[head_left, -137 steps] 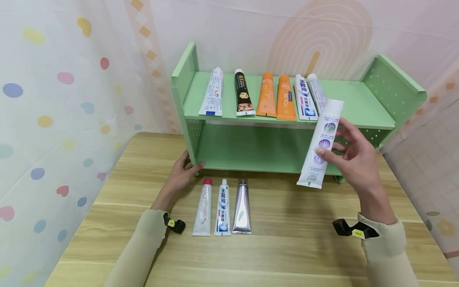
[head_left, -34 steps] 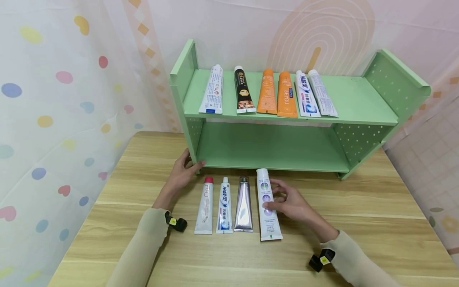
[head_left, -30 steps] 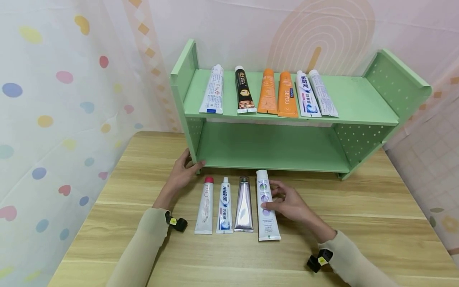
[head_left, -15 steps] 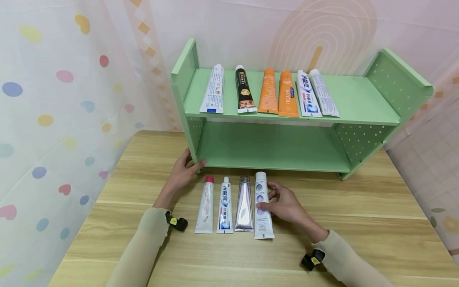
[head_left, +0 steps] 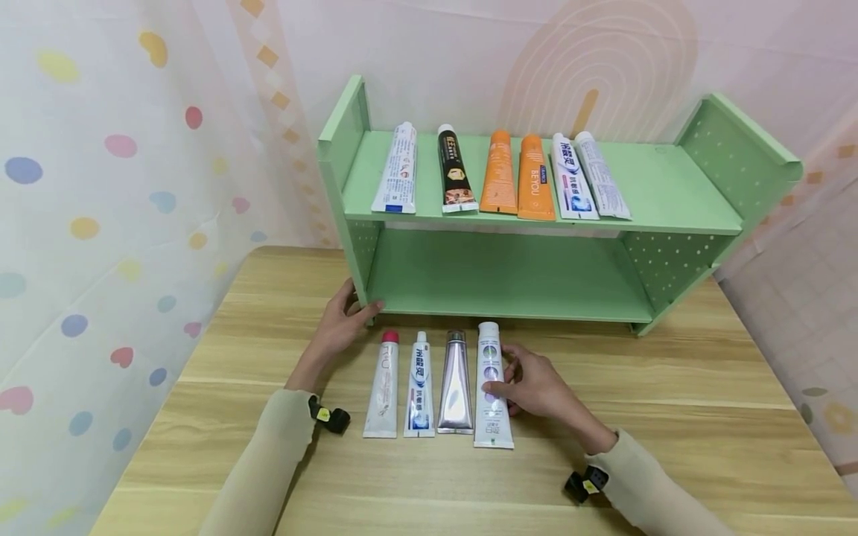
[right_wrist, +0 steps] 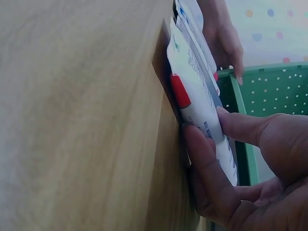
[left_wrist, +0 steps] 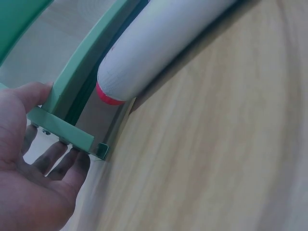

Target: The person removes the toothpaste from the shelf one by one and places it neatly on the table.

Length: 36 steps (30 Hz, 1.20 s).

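Observation:
My right hand (head_left: 536, 383) pinches a white toothpaste tube with purple and green circles (head_left: 493, 424) by its right edge, thumb on top. The tube lies at the right end of a row on the table, beside a silver tube (head_left: 456, 394). In the right wrist view, fingertips curl under the white tube's side (right_wrist: 192, 91). Further left lie a white and blue toothpaste tube (head_left: 419, 402) and a white tube with a red cap (head_left: 380, 402). My left hand (head_left: 338, 324) grips the lower left corner of the green shelf (head_left: 509, 275), its thumb and fingers around the green end piece (left_wrist: 67, 130).
On the upper shelf lie a white tube (head_left: 399, 171), a black tube (head_left: 457, 175), two orange tubes (head_left: 499, 175), a blue and white tube (head_left: 573, 179) and a pale tube (head_left: 603, 179). The wooden table (head_left: 402, 491) extends in front; patterned cloth (head_left: 147, 186) hangs behind and to the left.
My right hand has brought the white tube from in front of the shelf's right side down and left to the row, then slid it slightly closer to the silver tube. My left hand stays put.

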Tool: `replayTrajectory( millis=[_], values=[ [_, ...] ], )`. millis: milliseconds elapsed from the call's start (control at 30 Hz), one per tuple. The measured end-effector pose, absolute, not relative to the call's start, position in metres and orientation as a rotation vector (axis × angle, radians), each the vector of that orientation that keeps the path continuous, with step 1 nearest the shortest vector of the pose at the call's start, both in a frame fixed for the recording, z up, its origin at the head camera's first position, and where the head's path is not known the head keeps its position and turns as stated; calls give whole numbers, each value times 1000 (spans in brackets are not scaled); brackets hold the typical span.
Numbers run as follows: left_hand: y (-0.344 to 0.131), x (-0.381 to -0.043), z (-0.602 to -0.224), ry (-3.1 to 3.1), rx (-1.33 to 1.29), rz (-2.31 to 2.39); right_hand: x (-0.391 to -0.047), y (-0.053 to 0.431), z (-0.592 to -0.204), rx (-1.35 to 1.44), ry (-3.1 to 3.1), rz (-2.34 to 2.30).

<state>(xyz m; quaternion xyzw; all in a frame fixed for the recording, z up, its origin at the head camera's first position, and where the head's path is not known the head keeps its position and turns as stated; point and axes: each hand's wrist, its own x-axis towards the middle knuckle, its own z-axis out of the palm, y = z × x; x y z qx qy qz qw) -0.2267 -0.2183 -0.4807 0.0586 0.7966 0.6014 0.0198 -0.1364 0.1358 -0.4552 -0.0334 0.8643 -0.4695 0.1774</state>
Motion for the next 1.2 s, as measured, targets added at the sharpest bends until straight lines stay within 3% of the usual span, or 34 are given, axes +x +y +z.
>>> replayTrajectory(
  millis=[533, 1200],
  values=[
    [-218, -228, -482, 2456, 170, 1875, -133, 141, -453, -152, 2416, -1291],
    [-218, -225, -480, 2444, 190, 1882, -138, 163, -420, -586, 2624, -1375]
  ],
)
